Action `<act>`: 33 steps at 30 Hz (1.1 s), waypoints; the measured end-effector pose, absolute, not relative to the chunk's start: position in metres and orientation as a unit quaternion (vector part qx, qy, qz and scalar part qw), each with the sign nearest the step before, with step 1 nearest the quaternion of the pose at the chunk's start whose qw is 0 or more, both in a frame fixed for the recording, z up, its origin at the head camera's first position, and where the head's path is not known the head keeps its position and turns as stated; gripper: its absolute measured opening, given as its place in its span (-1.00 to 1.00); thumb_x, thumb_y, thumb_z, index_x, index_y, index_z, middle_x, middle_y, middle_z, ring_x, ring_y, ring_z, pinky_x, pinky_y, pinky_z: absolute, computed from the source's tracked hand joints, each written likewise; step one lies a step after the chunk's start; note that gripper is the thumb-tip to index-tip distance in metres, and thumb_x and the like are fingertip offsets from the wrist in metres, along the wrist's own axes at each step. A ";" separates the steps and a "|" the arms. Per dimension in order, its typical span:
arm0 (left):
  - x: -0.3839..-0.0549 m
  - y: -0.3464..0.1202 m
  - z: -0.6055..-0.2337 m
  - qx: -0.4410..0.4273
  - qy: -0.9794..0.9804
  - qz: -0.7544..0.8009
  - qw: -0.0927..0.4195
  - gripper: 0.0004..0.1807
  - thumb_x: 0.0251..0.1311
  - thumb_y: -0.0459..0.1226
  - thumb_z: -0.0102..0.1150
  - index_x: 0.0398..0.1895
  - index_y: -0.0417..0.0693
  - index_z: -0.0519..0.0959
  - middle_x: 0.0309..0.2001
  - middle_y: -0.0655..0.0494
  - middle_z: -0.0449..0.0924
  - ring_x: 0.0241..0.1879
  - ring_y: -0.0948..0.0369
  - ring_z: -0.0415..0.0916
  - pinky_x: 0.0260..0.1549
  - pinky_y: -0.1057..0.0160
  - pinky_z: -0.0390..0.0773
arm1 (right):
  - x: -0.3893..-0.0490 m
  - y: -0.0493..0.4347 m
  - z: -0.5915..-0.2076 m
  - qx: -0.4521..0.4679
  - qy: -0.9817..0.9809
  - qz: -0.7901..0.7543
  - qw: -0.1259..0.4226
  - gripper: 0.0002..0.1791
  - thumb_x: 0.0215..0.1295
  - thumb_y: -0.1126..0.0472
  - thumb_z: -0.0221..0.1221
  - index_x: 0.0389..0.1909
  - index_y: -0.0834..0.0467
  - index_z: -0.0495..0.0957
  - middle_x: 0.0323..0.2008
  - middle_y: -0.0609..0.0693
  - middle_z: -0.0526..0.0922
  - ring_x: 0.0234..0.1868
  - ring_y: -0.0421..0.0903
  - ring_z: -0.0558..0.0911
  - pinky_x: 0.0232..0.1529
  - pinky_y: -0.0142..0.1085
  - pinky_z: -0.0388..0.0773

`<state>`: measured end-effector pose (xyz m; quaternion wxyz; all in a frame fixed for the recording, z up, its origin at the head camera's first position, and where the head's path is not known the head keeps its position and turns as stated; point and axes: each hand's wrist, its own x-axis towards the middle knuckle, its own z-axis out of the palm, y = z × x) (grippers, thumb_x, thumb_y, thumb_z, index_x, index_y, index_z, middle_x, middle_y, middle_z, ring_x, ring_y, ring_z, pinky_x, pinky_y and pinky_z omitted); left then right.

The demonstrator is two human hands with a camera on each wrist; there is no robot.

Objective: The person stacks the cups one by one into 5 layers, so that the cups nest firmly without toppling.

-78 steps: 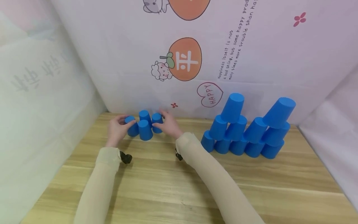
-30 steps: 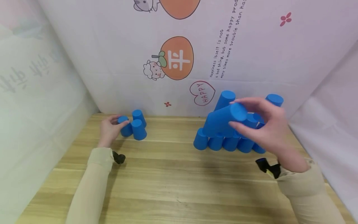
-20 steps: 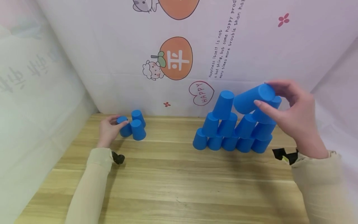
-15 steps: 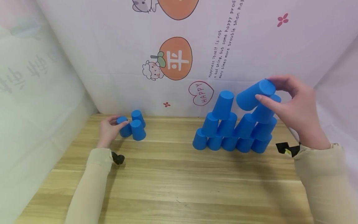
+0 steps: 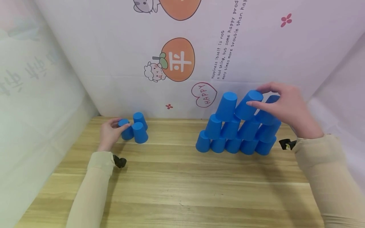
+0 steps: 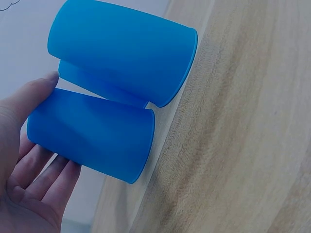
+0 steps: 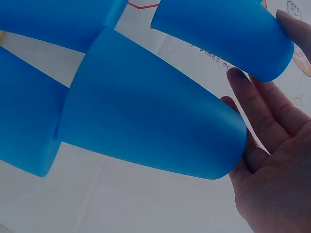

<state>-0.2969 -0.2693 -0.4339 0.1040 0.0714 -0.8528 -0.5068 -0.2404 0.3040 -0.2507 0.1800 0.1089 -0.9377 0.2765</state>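
My right hand (image 5: 289, 107) pinches an upside-down blue cup (image 5: 246, 107) by its narrow end, at the third level of a stack of blue cups. This cup sits between the left top cup (image 5: 227, 107) and the right top cup (image 5: 266, 115), above the second-row cups (image 5: 230, 129). In the right wrist view, the right top cup (image 7: 155, 107) is in front and the held cup (image 7: 228, 34) is behind. On the left, my left hand (image 5: 109, 134) holds a standing blue cup (image 5: 127, 133) between thumb and fingers, also seen from the left wrist.
Two more upside-down blue cups, a front one (image 5: 140, 133) and a rear one (image 5: 140, 119), stand beside the left hand's cup. The bottom row (image 5: 217, 146) of several cups rests on the wooden table (image 5: 176, 180). A printed white cloth (image 5: 114, 57) hangs behind.
My right hand took a cup from the left group and carried it rightward to the stack. There it turned from tilted to nearly upright and came down. The left hand has stayed at its cup.
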 end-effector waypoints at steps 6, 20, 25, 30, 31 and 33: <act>-0.297 -0.268 -0.434 0.071 -0.854 -0.505 0.105 -0.25 0.25 0.02 0.41 0.37 -0.22 0.46 0.29 -0.27 0.48 0.27 -0.18 0.43 0.21 -0.17 0.47 | -0.245 0.307 -0.257 0.128 -0.941 0.257 0.180 -0.33 0.20 -0.16 0.43 0.19 0.19 0.61 0.08 0.25 0.64 0.18 0.27 0.49 0.03 0.37 0.40; -0.295 -0.267 -0.432 0.073 -0.854 -0.506 0.099 -0.25 0.26 0.00 0.40 0.40 -0.21 0.43 0.32 -0.27 0.45 0.29 -0.19 0.42 0.23 -0.16 0.45 | -0.247 0.312 -0.260 0.120 -0.947 0.250 0.159 -0.32 0.24 -0.22 0.38 0.20 0.18 0.62 0.09 0.24 0.63 0.13 0.24 0.50 0.01 0.26 0.44; -0.294 -0.269 -0.432 0.072 -0.855 -0.504 0.099 -0.20 0.25 0.04 0.40 0.41 -0.23 0.41 0.32 -0.28 0.45 0.29 -0.20 0.41 0.23 -0.18 0.44 | -0.249 0.312 -0.261 0.118 -0.947 0.255 0.156 -0.33 0.25 -0.21 0.38 0.21 0.17 0.62 0.09 0.26 0.62 0.12 0.26 0.49 0.00 0.28 0.43; -0.293 -0.271 -0.437 0.054 -0.868 -0.486 0.089 -0.17 0.22 0.05 0.42 0.38 -0.32 0.40 0.29 -0.33 0.46 0.26 -0.23 0.43 0.22 -0.18 0.46 | -0.249 0.312 -0.261 0.120 -0.947 0.258 0.152 -0.33 0.25 -0.21 0.37 0.23 0.16 0.61 0.10 0.25 0.62 0.13 0.25 0.49 0.01 0.27 0.43; -0.292 -0.272 -0.439 0.049 -0.871 -0.482 0.086 -0.17 0.22 0.04 0.43 0.37 -0.33 0.40 0.28 -0.35 0.46 0.26 -0.24 0.44 0.21 -0.18 0.46 | -0.249 0.312 -0.261 0.121 -0.946 0.258 0.152 -0.33 0.25 -0.20 0.37 0.23 0.16 0.61 0.10 0.25 0.62 0.13 0.25 0.49 0.01 0.28 0.43; -0.291 -0.272 -0.442 0.040 -0.876 -0.474 0.080 -0.16 0.22 0.05 0.42 0.36 -0.37 0.39 0.27 -0.37 0.46 0.25 -0.25 0.44 0.21 -0.18 0.46 | -0.248 0.313 -0.262 0.123 -0.946 0.260 0.151 -0.34 0.26 -0.19 0.38 0.23 0.16 0.61 0.09 0.25 0.62 0.14 0.26 0.48 0.01 0.28 0.42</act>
